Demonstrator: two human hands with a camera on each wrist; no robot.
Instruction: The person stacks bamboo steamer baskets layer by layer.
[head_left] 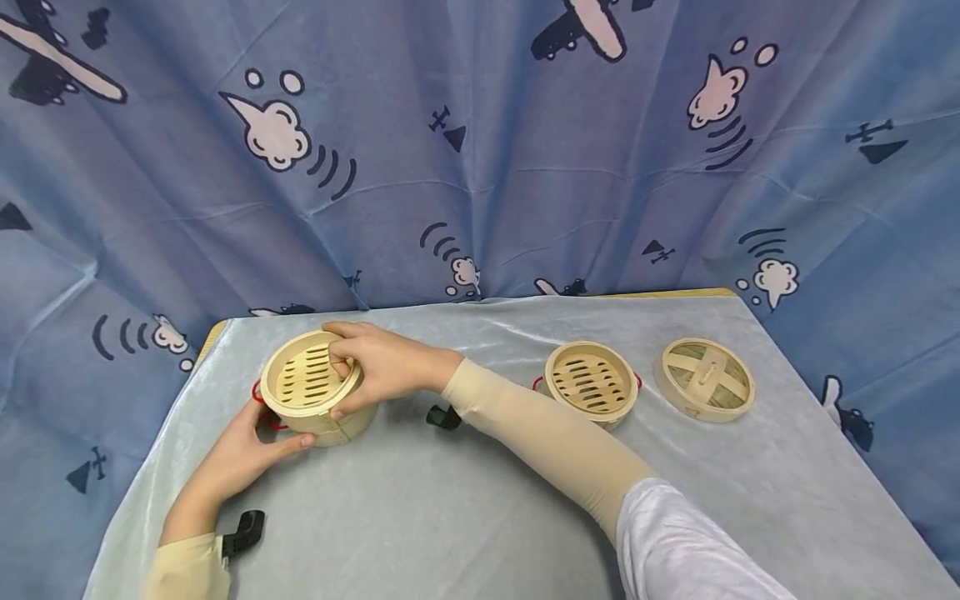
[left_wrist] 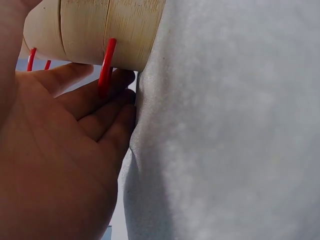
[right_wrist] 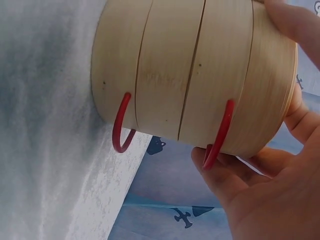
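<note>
Two round bamboo steamer baskets stand stacked at the table's left. The upper basket [head_left: 300, 404] shows a slatted floor with oval slots; the lower basket [head_left: 345, 431] sits directly beneath it. My right hand [head_left: 393, 361] grips the upper basket's right rim, fingers over the far edge and thumb at the near side. My left hand [head_left: 232, 458] holds the stack low on its left, with the thumb along the front and the fingers behind. A red handle [left_wrist: 106, 67] crosses in front of those fingers in the left wrist view. Another red handle [right_wrist: 220, 132] hangs by my right fingertips.
Another slatted steamer basket [head_left: 555, 396] with red handles stands right of centre, partly behind my right forearm. A bamboo lid [head_left: 705, 379] with a crossed strap top lies farther right. Grey cloth [head_left: 450, 517] covers the table, and a blue patterned curtain [head_left: 510, 225] hangs behind it.
</note>
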